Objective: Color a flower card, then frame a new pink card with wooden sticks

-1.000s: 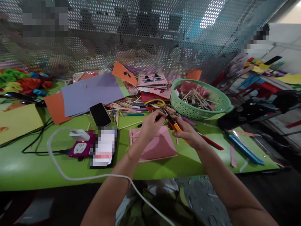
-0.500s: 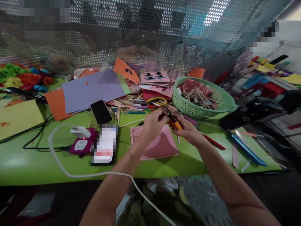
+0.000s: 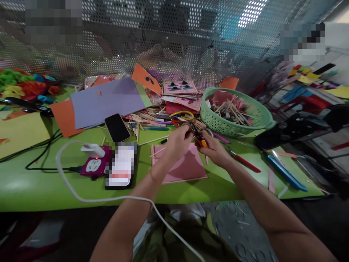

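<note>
My right hand (image 3: 215, 150) is closed round the orange and black handles of pliers (image 3: 201, 139). Their dark jaws point up and to the left, towards the other hand. My left hand (image 3: 176, 144) is pinched by the jaws; whatever lies between its fingertips is too small or hidden to make out. Both hands are above a pink card (image 3: 185, 165) edged with thin wooden sticks, lying on the green tabletop (image 3: 218, 189). A red-handled tool (image 3: 247, 163) lies to the right of my right hand.
Behind the hands lie yellow-handled scissors (image 3: 182, 115), pens and loose sticks. A green basket (image 3: 240, 122) of sticks and stones stands back right. Two phones (image 3: 117, 127) and a purple power socket (image 3: 94, 165) are to the left. A white cable (image 3: 109, 200) crosses my left forearm.
The pliers and both hands keep nearly the same place, with the pliers turned slightly in my right hand. The whole view has shifted a little.
</note>
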Motion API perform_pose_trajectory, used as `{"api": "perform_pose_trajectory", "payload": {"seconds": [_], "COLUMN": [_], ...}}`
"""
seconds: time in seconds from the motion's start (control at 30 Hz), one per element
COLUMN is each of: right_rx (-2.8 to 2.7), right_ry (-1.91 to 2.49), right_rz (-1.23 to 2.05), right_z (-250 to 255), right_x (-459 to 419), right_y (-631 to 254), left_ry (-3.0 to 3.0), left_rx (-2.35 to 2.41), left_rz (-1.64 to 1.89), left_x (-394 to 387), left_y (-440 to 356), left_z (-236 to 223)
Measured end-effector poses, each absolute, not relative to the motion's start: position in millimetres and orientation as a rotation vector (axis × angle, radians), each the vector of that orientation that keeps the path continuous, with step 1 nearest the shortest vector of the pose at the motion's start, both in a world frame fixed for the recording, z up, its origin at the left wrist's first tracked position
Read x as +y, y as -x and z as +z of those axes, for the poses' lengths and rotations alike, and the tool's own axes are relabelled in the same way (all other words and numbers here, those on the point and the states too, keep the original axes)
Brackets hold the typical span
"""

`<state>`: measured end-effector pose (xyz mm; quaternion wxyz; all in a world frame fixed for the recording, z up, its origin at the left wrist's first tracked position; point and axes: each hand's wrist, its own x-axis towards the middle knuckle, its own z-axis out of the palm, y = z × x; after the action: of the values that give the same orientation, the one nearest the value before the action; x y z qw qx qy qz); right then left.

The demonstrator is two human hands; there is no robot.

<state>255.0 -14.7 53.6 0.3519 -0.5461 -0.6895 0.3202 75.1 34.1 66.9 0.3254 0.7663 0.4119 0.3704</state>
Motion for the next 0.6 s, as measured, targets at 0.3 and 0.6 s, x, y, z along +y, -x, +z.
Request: {"api": "perform_pose_trajectory", "payload": {"seconds": [0.3,0.6], "right_rx": [-1.712,-1.465], "right_ry": [1.418,1.378], "right_rz": [0.754,1.088], "right_z": [48.7,44.5], "right_x": [-14.1,-15.0], "right_y": [-256.7,-258.8], "left_ry": [-2.238,-2.252], "left_rx": [1.229,1.177], "left_rz": [0.898,0.882], "left_x": [31.5,31.4], "left_y": [-74.1,-74.0], "left_z": [64.5,64.7]}}
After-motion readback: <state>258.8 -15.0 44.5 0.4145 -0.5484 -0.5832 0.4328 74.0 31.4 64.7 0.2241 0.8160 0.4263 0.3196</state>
